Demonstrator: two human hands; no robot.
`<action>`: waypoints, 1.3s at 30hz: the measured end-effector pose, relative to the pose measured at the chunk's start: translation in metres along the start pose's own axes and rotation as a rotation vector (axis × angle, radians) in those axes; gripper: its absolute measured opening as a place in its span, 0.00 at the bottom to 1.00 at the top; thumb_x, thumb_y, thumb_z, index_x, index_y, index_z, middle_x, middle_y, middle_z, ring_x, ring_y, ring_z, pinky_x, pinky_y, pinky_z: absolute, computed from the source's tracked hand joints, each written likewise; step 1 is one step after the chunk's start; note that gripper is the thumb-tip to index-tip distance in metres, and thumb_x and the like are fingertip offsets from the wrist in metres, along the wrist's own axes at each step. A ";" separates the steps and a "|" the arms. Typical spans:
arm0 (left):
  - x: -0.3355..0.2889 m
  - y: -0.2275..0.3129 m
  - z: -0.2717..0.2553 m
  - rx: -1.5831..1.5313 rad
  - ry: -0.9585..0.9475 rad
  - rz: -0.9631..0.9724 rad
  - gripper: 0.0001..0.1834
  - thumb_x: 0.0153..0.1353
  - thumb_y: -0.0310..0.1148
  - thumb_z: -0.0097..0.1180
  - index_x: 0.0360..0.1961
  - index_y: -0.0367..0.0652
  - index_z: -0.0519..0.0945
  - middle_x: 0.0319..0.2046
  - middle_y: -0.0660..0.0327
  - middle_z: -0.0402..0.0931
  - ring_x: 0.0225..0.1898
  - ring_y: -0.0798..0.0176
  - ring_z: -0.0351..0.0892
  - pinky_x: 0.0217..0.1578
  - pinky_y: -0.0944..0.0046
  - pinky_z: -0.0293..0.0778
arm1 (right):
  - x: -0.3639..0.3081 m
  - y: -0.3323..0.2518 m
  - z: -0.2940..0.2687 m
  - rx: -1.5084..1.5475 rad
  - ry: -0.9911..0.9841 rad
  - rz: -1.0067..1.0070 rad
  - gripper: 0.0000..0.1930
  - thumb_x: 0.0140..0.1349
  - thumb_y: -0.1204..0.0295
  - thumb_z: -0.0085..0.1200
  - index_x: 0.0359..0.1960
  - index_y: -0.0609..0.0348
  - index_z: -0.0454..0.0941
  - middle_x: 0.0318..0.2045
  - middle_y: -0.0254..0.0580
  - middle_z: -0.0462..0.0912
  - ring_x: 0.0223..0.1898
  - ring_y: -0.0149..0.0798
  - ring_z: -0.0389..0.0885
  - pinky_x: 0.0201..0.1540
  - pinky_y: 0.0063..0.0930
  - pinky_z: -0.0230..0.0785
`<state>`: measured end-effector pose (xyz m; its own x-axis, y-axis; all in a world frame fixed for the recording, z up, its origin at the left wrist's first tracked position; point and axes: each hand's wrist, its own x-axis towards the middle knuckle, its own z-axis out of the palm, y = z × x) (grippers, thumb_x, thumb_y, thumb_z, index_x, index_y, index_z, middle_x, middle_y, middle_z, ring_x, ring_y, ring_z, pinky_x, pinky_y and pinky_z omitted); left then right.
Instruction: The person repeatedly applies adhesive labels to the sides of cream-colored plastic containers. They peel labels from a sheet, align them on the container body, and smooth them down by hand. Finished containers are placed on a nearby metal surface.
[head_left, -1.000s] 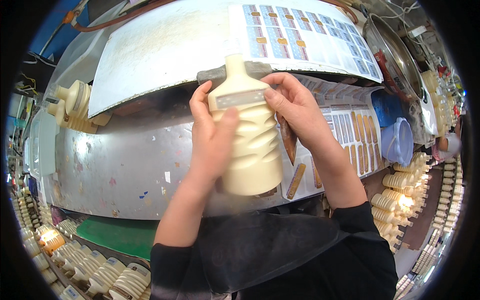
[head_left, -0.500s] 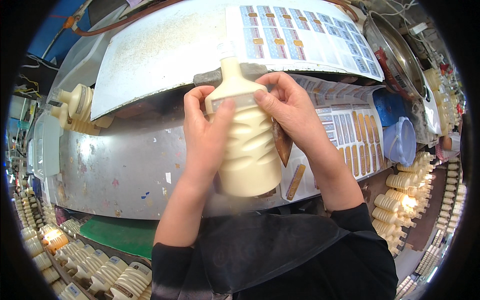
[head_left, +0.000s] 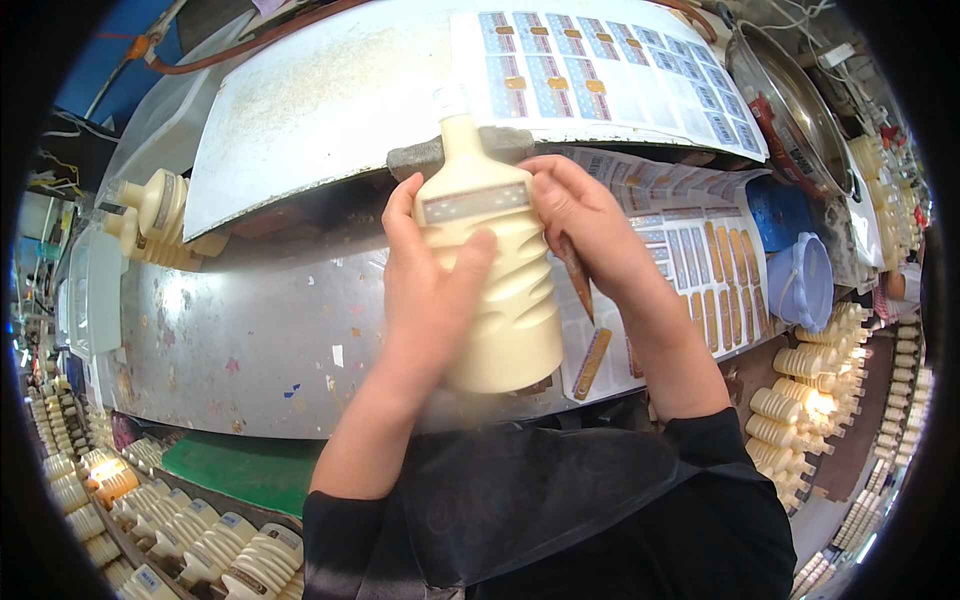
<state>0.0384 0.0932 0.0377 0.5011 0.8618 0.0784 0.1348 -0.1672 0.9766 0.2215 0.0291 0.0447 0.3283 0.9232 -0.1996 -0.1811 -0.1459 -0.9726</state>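
Note:
A cream-coloured bottle (head_left: pixel 500 345) with slanting grooves stands out between my hands, its neck pointing away from me. Across its shoulder lies a narrow greyish label strip (head_left: pixel 480 203) with pale dots. My left hand (head_left: pixel 430 275) grips the bottle's left side, thumb across the grooves. Along the right edge, the fingers of my right hand (head_left: pixel 590 225) bend at the end of the label. Tucked in that same hand is a flat, pointed brown tool (head_left: pixel 577 278), its tip toward me. The grey pad (head_left: pixel 415 158) behind the bottle is partly hidden.
Sheets of printed labels (head_left: pixel 560 75) lie on the white board; more label sheets (head_left: pixel 725 235) lie at right. A lilac bucket (head_left: pixel 803 285) and a metal basin (head_left: pixel 800 110) are farther right. Cream bottles (head_left: pixel 160 215) lie at left, and rows of others (head_left: pixel 225 550) fill both sides.
My left thumb has slid off the label and down onto the grooves. My right thumb has moved off the label to the bottle's edge, and the brown tool has shifted right.

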 end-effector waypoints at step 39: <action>0.017 0.000 0.009 -0.245 0.079 -0.065 0.27 0.71 0.40 0.60 0.61 0.34 0.66 0.55 0.53 0.70 0.56 0.63 0.69 0.59 0.61 0.69 | -0.001 -0.006 0.010 -0.234 0.111 -0.190 0.21 0.68 0.60 0.64 0.51 0.65 0.79 0.27 0.36 0.79 0.30 0.29 0.76 0.36 0.28 0.70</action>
<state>0.0546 0.1036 0.0377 0.4285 0.9033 0.0197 -0.0509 0.0024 0.9987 0.2126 0.0328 0.0522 0.4374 0.8992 -0.0112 0.1073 -0.0645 -0.9921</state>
